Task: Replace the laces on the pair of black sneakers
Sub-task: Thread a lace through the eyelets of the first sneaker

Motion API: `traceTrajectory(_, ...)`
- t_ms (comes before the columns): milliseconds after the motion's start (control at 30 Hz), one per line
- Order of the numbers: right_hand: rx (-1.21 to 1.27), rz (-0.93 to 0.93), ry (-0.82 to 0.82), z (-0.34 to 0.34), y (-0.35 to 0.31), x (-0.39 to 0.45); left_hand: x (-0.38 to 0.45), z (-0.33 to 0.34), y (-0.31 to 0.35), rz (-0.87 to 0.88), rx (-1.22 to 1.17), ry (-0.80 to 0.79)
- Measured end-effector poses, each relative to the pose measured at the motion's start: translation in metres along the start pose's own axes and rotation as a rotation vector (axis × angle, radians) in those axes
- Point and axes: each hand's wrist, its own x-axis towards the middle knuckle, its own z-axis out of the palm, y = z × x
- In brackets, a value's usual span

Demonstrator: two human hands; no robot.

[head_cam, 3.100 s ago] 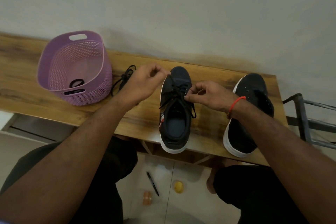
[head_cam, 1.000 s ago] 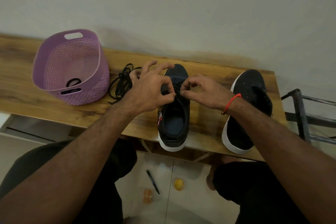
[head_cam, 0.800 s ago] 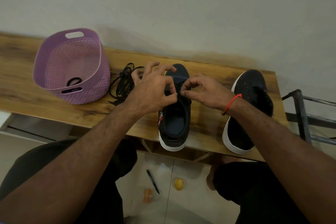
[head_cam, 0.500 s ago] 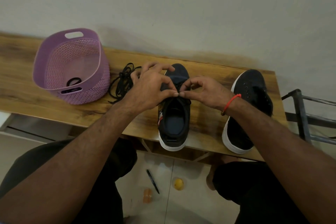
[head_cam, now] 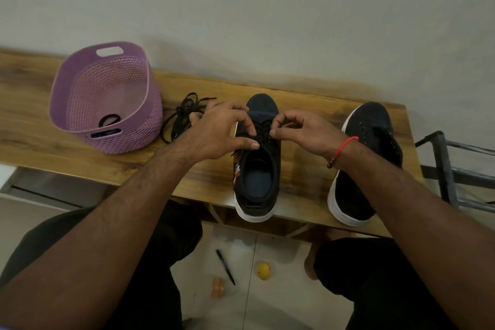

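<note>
Left hand (head_cam: 214,132) lower (heel (head_cam: 255,215) overhanging)

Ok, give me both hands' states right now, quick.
Left hand: fingers curled, pinching the lace over the middle sneaker.
Right hand: thumb and forefinger pinching the same lace from the other side.

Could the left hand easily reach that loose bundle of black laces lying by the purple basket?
Probably yes. The left hand is right next to the loose laces, with only bare tabletop there, though it is busy with the lace on the middle sneaker.
</note>
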Motion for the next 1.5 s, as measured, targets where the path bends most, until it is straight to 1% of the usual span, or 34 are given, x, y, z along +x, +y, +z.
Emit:
traceTrajectory(133,-0.038,0.038,0.028,-0.005,0.001,0.000,0.001,-0.006,-0.007,-0.007,-0.056,-0.045)
traceTrajectory(233,-0.073,0.075,0.040,-0.010,0.002,-0.001,0.002,-0.011,-0.022,-0.010,-0.167,-0.088)
traceTrajectory(333,-0.091,0.081,0.063,-0.014,0.002,0.000,-0.002,-0.018,-0.027,-0.100,-0.224,-0.134)
traceTrajectory(400,-0.122,0.083,0.065,-0.016,0.002,0.000,-0.002,-0.017,-0.029,-0.118,-0.198,-0.095)
traceTrajectory(467,-0.155,0.100,0.067,-0.017,0.003,0.000,-0.002,-0.015,-0.030,-0.122,-0.120,-0.048)
traceTrajectory(533,-0.183,0.118,0.086,-0.019,0.005,0.000,-0.001,-0.013,-0.030,-0.176,-0.069,-0.048)
traceTrajectory(633,-0.216,0.130,0.111,-0.020,0.004,-0.001,0.000,-0.015,-0.029,-0.245,-0.026,-0.092)
traceTrajectory(700,-0.222,0.131,0.122,-0.019,0.003,-0.002,-0.001,-0.014,-0.027,-0.323,-0.072,-0.138)
traceTrajectory(800,-0.242,0.126,0.142,-0.017,0.001,-0.002,-0.007,-0.007,-0.013,-0.474,-0.194,-0.277)
traceTrajectory(867,-0.245,0.109,0.150,-0.016,-0.001,-0.001,-0.010,0.000,-0.002,-0.547,-0.232,-0.331)
traceTrajectory(967,-0.247,0.070,0.154,-0.012,-0.006,-0.002,-0.009,0.011,0.003,-0.593,-0.256,-0.316)
traceTrajectory(1067,-0.251,0.056,0.099,-0.007,-0.009,-0.004,-0.007,0.020,0.002,-0.594,-0.308,-0.251)
traceTrajectory(1133,-0.254,0.063,0.059,-0.005,-0.010,-0.005,-0.007,0.023,0.000,-0.591,-0.334,-0.244)
traceTrajectory(1200,-0.262,0.061,0.050,-0.005,-0.012,-0.007,-0.005,0.025,-0.005,-0.564,-0.316,-0.213)
traceTrajectory(1233,-0.269,0.051,0.049,-0.005,-0.013,-0.008,-0.004,0.026,-0.007,-0.520,-0.287,-0.159)
traceTrajectory(1300,-0.302,0.011,0.033,-0.005,-0.017,-0.010,0.001,0.027,-0.011,-0.352,-0.219,0.029)
traceTrajectory(1333,-0.331,-0.012,0.019,-0.004,-0.018,-0.010,0.002,0.027,-0.011,-0.231,-0.208,0.126)
traceTrajectory(1367,-0.367,-0.035,0.011,-0.003,-0.019,-0.010,0.005,0.027,-0.011,-0.100,-0.215,0.189)
traceTrajectory(1400,-0.415,-0.051,0.009,-0.001,-0.019,-0.010,0.007,0.028,-0.013,0.017,-0.231,0.213)
traceTrajectory(1433,-0.472,-0.057,0.009,0.000,-0.019,-0.010,0.008,0.029,-0.012,0.106,-0.229,0.205)
traceTrajectory(1467,-0.525,-0.051,0.008,0.002,-0.019,-0.011,0.009,0.032,-0.013,0.164,-0.208,0.177)
traceTrajectory(1500,-0.561,-0.043,0.000,0.004,-0.020,-0.012,0.009,0.035,-0.013,0.177,-0.165,0.136)
